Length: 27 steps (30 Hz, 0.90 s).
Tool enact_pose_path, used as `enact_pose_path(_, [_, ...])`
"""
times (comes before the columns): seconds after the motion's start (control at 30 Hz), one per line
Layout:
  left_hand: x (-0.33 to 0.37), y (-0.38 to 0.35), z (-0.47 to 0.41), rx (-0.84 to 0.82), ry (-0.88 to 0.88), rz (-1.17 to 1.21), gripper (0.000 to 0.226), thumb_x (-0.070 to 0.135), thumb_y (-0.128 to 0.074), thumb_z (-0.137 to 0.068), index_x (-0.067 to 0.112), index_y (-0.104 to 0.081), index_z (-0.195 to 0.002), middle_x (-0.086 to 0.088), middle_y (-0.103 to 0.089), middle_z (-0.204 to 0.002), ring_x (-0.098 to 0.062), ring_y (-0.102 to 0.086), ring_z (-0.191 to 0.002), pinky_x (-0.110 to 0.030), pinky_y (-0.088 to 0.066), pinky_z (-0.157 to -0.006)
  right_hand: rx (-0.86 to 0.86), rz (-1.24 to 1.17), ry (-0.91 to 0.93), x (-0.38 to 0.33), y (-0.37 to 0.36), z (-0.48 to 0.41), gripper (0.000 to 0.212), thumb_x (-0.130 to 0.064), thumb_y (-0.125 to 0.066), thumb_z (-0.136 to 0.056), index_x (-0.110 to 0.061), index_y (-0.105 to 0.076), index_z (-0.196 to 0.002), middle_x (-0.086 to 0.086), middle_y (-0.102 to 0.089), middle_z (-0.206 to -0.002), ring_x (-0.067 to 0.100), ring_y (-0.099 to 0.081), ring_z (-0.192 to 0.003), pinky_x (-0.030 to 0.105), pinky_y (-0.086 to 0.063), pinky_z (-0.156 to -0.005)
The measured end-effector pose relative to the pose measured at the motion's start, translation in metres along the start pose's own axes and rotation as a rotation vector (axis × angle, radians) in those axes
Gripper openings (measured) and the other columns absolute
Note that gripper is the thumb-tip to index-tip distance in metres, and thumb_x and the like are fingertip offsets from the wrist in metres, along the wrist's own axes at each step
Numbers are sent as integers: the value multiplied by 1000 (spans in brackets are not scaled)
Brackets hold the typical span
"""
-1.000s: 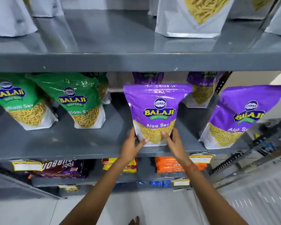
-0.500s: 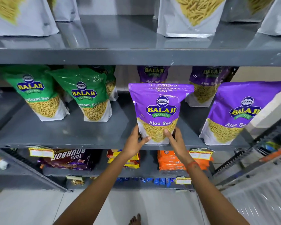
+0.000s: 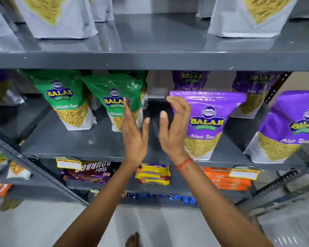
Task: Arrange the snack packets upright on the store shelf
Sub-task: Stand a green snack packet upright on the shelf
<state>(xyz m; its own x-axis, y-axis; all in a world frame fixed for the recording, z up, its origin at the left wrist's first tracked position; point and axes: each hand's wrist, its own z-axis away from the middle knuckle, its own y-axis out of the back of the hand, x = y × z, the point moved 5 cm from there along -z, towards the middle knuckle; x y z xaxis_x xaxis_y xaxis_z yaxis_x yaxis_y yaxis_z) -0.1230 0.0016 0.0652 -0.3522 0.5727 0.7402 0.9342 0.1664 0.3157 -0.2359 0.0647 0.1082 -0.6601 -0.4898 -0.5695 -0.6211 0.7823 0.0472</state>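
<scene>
A purple Balaji Aloo Sev packet (image 3: 208, 122) stands upright near the front edge of the grey middle shelf (image 3: 100, 141). My right hand (image 3: 173, 129) is open just left of it, fingers raised, holding nothing. My left hand (image 3: 134, 132) is open too, palm facing right, in front of a green Balaji packet (image 3: 114, 98) that leans a little. Another green packet (image 3: 64, 97) stands further left. A second purple packet (image 3: 289, 127) leans at the right. Two more purple packets (image 3: 191, 80) stand behind.
The upper shelf (image 3: 150, 59) carries white packets (image 3: 246, 16). Below, biscuit packs (image 3: 89, 171), yellow packs (image 3: 152, 173) and orange packs (image 3: 225, 179) lie flat, with price tags (image 3: 68, 164) on the shelf lip. A side rack (image 3: 9, 173) stands at the left. Pale floor lies below.
Both hands have let go of the purple packet's base and lifted up and to the left, open. The packet stays standing on the shelf. The camera view shifted left.
</scene>
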Motion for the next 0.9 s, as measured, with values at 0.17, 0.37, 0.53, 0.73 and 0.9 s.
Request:
enact_pose_path(0.17, [-101,36,-33,32,281,37,76,30,-51,-93,7,-4,-148,-5,-8,-159,-15,-11,-147,-26,-12,-119,-159,87,-259,49,-93,29,44,-24,-50,-93,4,-49,-126,21,-50,-128,30,-46,-122,52,-41,-102])
enact_pose_path(0.37, [-201,31,-55,-482,513,259,82,17,-63,-86,13,-10,-149,-4,-21,-158,-21,-23,-144,-25,-31,-111,-495,30,-818,124,-153,73,86,-52,-66,-79,-21,-24,-148,-2,-46,-146,14,-43,-134,43,-35,-114])
enact_pose_path(0.53, [-213,33,-58,-508,526,334,66,14,-70,-81,17,-37,-137,9,-52,-125,-7,-51,-114,2,-43,-72,-449,-57,-855,129,-154,92,50,-74,-60,-68,-61,-44,-114,-41,-59,-111,-14,-56,-109,33,-47,-100])
enact_pose_path(0.73, [-192,54,-12,-499,463,358,60,24,-74,-77,45,-41,-122,14,-56,-125,14,-53,-109,-4,-46,-81,-394,-116,-837,89,-126,122,48,-64,-57,-79,-48,-46,-124,-29,-57,-123,-3,-53,-120,24,-45,-101])
enact_pose_path(0.9, [-175,65,25,-455,500,372,63,27,-73,-77,32,-41,-132,5,-55,-131,2,-53,-117,-8,-50,-79,-405,-192,-855,72,-105,141,54,-60,-57,-81,-37,-45,-129,-12,-58,-130,7,-55,-122,33,-48,-103])
